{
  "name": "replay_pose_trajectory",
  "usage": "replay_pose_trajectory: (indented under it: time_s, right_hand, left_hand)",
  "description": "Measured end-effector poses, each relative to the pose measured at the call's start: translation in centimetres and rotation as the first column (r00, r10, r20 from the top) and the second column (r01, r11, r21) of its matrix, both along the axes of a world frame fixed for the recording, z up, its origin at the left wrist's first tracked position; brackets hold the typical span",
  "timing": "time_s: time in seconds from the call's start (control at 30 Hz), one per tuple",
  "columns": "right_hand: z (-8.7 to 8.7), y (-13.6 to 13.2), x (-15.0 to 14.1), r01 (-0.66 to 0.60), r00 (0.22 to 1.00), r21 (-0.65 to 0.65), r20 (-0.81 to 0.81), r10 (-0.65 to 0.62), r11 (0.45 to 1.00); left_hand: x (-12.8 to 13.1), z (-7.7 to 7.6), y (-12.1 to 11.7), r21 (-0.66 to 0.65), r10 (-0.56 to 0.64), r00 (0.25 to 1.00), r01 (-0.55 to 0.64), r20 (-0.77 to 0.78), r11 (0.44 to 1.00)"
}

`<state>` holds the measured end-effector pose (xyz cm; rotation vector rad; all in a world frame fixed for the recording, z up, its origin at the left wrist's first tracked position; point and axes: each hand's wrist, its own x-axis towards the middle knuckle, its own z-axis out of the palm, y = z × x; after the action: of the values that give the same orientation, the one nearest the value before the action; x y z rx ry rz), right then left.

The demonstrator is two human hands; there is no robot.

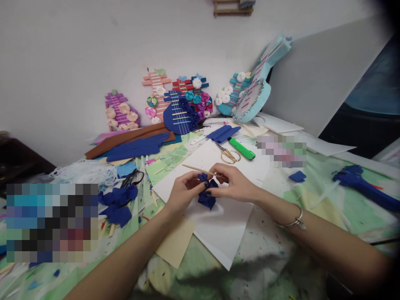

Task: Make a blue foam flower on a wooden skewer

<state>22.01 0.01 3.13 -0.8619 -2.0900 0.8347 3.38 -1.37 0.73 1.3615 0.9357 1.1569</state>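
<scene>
The left hand (184, 189) and right hand (234, 181) cover much of the blue paper (206, 202), so I can't make out its whole shape. The 4 o'clock end of the stick (200, 170) is lost among the right fingers. The tips of the scissors (230, 156) vanish at the blue strip (223, 133). The blue guitar (171, 118) hides most of the red guitar (181, 86). Blocky blurs smother whatever lies at 8 and 3 o'clock. My view crops the shelf (233, 13) near 12 and the blue bundle (375, 193) at 3.
</scene>
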Motion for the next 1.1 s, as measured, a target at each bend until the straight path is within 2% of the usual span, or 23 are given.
replay_pose_trajectory:
  time_s: [0.13, 0.37, 0.67, 0.8, 0.9, 1.1]
  right_hand:
    - [-0.1, -0.4, -0.6, 0.002, 0.997, 0.138, 0.072, -0.012, 0.990]
    - [-0.7, 0.0, -0.4, -0.030, 0.994, 0.207, 0.110, 0.007, 0.978]
    - [-1.4, 0.8, -0.3, -0.054, 0.992, 0.159, 0.125, 0.035, 0.986]
    - [-1.5, 0.8, -0.3, -0.032, 0.990, 0.121, 0.137, 0.015, 0.992]
    - [-1.5, 0.8, -0.3, -0.035, 0.992, 0.142, 0.128, 0.017, 0.989]
    - [-1.8, 1.0, -0.4, -0.012, 0.996, 0.137, 0.093, 0.000, 0.990]
  left_hand:
    - [0.0, -0.1, 0.1, 0.005, 0.047, 0.999, -0.047, -0.009, 0.999]
    - [0.2, 0.2, -0.1, 0.028, 0.010, 1.000, -0.010, -0.014, 1.000]
    - [0.1, 0.5, -0.2, 0.041, 0.031, 0.994, -0.026, -0.101, 0.999]
    - [-0.1, 0.2, 0.0, 0.011, 0.038, 0.997, -0.037, -0.070, 0.999]
    - [-0.2, 0.0, 0.1, 0.016, 0.053, 0.996, -0.052, -0.068, 0.999]
    - [-0.4, 0.0, 0.2, 0.026, 0.089, 0.982, -0.086, -0.169, 0.996]
